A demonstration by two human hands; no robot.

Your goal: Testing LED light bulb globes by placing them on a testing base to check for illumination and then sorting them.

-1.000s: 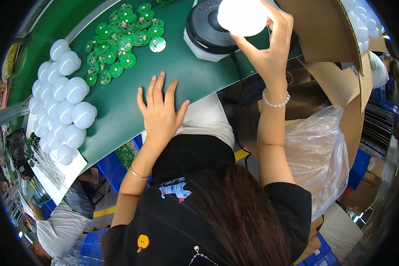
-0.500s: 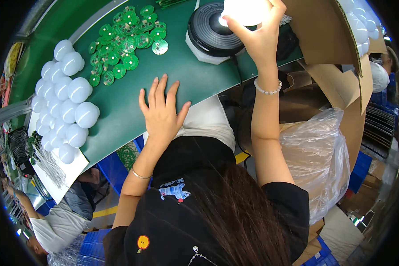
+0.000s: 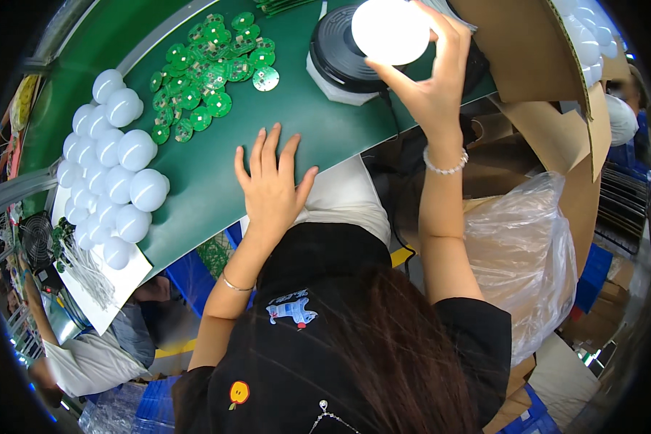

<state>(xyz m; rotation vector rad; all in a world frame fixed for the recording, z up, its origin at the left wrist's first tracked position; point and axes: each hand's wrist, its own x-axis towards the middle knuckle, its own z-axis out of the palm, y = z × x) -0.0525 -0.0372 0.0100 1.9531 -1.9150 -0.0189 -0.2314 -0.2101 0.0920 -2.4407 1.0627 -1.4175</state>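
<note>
My right hand (image 3: 432, 81) grips a lit white bulb (image 3: 390, 30) and holds it down on a round black test socket (image 3: 340, 56) at the top of the green table (image 3: 267, 137). My left hand (image 3: 270, 182) lies flat and spread on the table's near edge, holding nothing. A heap of several round green circuit boards (image 3: 213, 72) lies beyond the left hand. Several unlit white bulbs (image 3: 112, 163) are bunched at the table's left end.
A cardboard box (image 3: 550, 65) with more white bulbs stands at the right, a clear plastic bag (image 3: 521, 246) below it. White sheets (image 3: 105, 286) and wire bundles lie at the lower left. Another person (image 3: 87, 358) sits at the lower left. Blue crates (image 3: 188, 275) sit under the table.
My right hand has turned and settled the glowing bulb a little lower on the black socket. The left hand has stayed flat on the table.
</note>
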